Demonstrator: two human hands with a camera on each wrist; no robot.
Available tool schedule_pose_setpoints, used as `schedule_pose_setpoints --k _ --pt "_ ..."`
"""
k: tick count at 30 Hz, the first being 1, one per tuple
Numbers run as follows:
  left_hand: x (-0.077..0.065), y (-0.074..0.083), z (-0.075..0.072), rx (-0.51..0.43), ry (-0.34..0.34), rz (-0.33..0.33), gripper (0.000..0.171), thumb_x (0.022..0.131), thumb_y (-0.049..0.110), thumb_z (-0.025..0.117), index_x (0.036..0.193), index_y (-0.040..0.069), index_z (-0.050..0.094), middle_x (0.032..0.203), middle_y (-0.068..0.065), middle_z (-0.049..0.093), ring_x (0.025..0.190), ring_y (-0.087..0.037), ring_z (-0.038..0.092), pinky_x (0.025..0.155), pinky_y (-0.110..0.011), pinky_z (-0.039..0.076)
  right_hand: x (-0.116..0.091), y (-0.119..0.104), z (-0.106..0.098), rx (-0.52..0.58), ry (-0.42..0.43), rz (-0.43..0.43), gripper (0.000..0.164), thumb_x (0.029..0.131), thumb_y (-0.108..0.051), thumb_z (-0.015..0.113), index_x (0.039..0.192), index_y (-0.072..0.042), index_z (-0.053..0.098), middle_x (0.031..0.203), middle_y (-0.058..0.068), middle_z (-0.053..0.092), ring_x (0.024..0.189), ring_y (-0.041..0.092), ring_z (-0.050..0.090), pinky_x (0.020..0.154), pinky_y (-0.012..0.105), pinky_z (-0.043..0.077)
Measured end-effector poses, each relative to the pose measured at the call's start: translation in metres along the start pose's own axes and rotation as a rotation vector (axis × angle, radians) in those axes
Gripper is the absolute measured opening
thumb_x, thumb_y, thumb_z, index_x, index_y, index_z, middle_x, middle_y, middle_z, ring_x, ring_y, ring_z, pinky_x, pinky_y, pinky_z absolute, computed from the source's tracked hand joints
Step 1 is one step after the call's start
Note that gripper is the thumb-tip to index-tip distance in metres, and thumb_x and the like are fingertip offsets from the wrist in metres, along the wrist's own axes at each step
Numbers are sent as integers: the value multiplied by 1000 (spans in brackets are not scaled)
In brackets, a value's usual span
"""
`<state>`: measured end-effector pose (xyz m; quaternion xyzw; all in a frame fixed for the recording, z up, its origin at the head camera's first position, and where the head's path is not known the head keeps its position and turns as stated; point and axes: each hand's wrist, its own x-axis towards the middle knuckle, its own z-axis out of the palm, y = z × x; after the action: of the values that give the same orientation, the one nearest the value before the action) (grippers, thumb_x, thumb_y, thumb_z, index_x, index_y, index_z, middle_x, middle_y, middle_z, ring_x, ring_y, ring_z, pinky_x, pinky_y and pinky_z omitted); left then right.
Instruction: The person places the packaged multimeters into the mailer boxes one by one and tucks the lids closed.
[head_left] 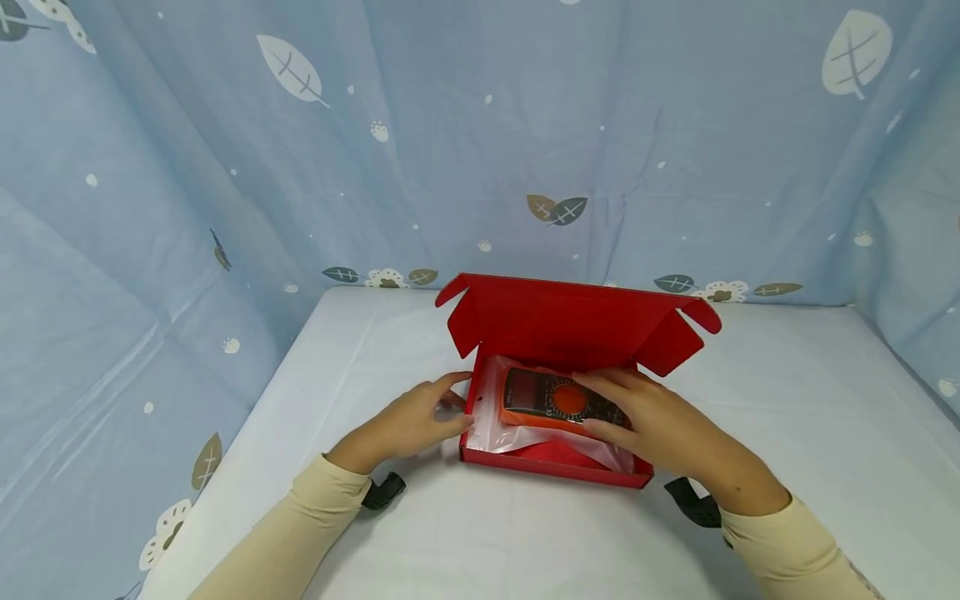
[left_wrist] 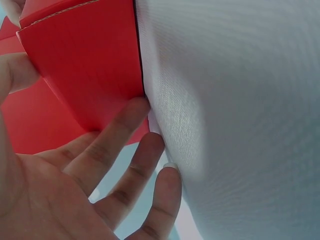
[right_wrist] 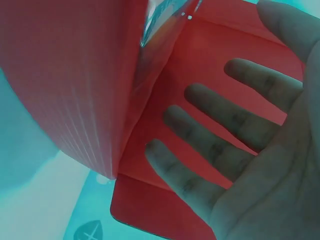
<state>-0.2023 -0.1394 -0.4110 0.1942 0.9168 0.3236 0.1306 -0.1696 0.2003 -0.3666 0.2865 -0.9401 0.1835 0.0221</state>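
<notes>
A red cardboard box (head_left: 555,473) stands with its lid (head_left: 555,321) raised at the back. Inside, an orange and black multimeter (head_left: 536,392) lies in a clear plastic bag (head_left: 487,421). My left hand (head_left: 416,421) is at the box's left wall, thumb and fingers spread apart. In the left wrist view its fingertips (left_wrist: 136,106) touch the red side wall near the cloth. My right hand (head_left: 656,417) is over the multimeter's right end, covering part of it. The right wrist view shows this hand's fingers (right_wrist: 215,110) extended and spread in front of the red lid.
A white cloth (head_left: 465,533) covers the table under the box. Blue leaf-patterned curtains (head_left: 465,167) hang behind and at both sides. Black curved pieces (head_left: 384,492) show beside both wrists. Folded side flaps (head_left: 670,343) stick out from the lid.
</notes>
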Motion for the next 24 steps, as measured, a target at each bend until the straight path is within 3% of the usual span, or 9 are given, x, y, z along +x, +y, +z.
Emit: schedule_pose_setpoints --k 7,14,24 --pt "-1 -1 -1 -20 -9 25 69 94 40 65 152 18 38 119 1 67 114 -15 62 101 -44 49 -3 -1 -1 -14 12 5 56 88 -32 77 138 -14 60 132 7 62 117 26 60 91 47 57" --pt "-2 -1 1 -12 -1 -7 69 93 42 66 152 19 39 118 4 67 114 -14 60 100 -42 49 -6 0 -2 -41 65 -29 48 88 -30 77 132 -13 65 128 6 65 114 24 62 89 44 58" --pt "-2 -1 -1 -1 -1 18 68 93 42 66 151 18 40 116 3 67 113 -15 60 99 -44 50 -13 -10 -13 -100 333 -129 39 79 -15 83 117 -14 74 109 5 72 101 21 67 74 39 61"
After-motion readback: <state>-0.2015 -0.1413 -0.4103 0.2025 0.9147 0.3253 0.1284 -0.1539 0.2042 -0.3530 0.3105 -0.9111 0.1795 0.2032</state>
